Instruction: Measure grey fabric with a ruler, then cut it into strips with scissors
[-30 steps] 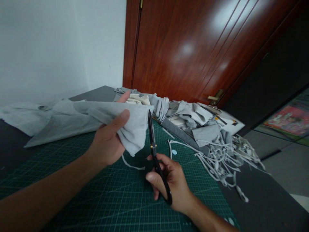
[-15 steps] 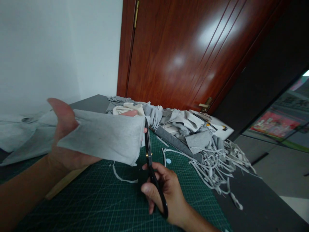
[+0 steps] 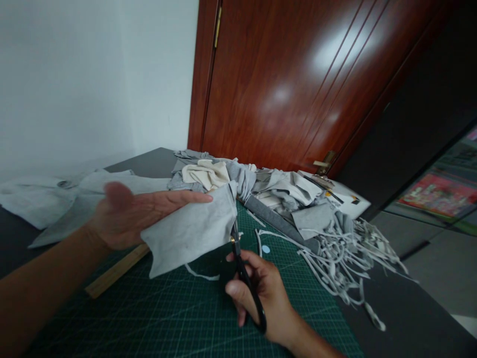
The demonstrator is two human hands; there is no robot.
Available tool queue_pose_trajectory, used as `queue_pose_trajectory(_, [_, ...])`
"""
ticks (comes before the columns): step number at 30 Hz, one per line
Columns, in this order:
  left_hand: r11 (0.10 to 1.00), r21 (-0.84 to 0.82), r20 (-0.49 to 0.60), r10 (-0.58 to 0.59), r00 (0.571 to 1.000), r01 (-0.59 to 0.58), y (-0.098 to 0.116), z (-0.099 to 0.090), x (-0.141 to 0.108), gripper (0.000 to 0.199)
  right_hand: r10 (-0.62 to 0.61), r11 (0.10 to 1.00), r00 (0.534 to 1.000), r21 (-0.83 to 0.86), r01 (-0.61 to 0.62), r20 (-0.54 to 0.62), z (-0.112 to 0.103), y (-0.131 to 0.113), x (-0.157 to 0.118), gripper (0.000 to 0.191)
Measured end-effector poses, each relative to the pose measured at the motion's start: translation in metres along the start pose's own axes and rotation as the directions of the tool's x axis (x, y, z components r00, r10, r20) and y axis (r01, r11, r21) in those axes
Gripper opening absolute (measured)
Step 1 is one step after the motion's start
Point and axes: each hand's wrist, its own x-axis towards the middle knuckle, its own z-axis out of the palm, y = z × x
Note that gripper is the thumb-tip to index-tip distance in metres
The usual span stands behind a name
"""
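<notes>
A piece of light grey fabric (image 3: pixel 192 226) hangs in the air over the green cutting mat (image 3: pixel 156 318). My left hand (image 3: pixel 128 214) carries it with fingers straight and thumb spread. The index finger lies along the fabric's upper edge; my other fingers are largely hidden behind the cloth. My right hand (image 3: pixel 263 293) grips black scissors (image 3: pixel 244 276) by the handles, thumb through one loop. Their blades point away from me, at the fabric's right edge, and are partly covered by it. A thin fabric strip (image 3: pixel 201 274) lies on the mat below.
A wooden ruler (image 3: pixel 115 273) lies left on the mat. Grey cloth (image 3: pixel 70 199) spreads beyond my left arm. Folded fabrics (image 3: pixel 208 174) line the table's back, before a brown door (image 3: pixel 268 89). A tangle of grey strips (image 3: pixel 346 263) lies at right.
The fabric has tilted, its left end dropping from the thumb's side. My left index finger now shows in front of it. The scissors have moved slightly right in view, blades lower against the fabric's edge.
</notes>
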Motion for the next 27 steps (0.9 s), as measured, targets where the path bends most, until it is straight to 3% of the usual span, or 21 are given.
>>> queue_pose_trajectory(2, [0.99, -0.014, 0.058, -0.139, 0.989, 0.14, 0.006, 0.01, 0.003, 0.08, 0.006, 1.0, 1.0, -0.017, -0.006, 0.015, 0.0, 0.0, 0.0, 0.058])
queue_pose_trajectory(6, [0.98, -0.068, 0.051, -0.183, 0.982, 0.186, 0.014, 0.019, 0.011, 0.041, 0.017, 1.0, 0.999, -0.026, -0.016, 0.041, 0.001, -0.001, 0.0, 0.059])
queue_pose_trajectory(11, [0.967, -0.008, 0.018, -0.253, 0.967, 0.253, 0.018, 0.021, 0.03, 0.024, 0.041, 0.999, 0.999, 0.008, -0.042, 0.035, -0.001, 0.011, 0.0, 0.064])
queue_pose_trajectory(16, [0.89, 0.131, 0.046, -0.446, 0.894, 0.437, 0.028, 0.022, 0.045, 0.027, 0.002, 1.0, 1.0, 0.025, -0.002, 0.003, -0.007, 0.025, 0.003, 0.07])
queue_pose_trajectory(18, [0.898, 0.151, 0.048, -0.425, 0.904, 0.414, 0.033, 0.023, 0.053, 0.023, -0.006, 1.0, 1.0, 0.008, 0.006, -0.015, -0.01, 0.026, 0.004, 0.072])
queue_pose_trajectory(22, [0.952, 0.182, 0.105, -0.267, 0.958, 0.246, 0.034, 0.02, 0.07, 0.023, -0.011, 1.0, 0.999, -0.029, 0.01, -0.049, -0.017, 0.025, 0.008, 0.076])
queue_pose_trajectory(27, [0.964, 0.14, 0.099, -0.242, 0.965, 0.227, 0.022, 0.018, 0.084, 0.03, 0.013, 0.999, 0.996, -0.042, -0.016, -0.086, -0.023, 0.028, 0.011, 0.079])
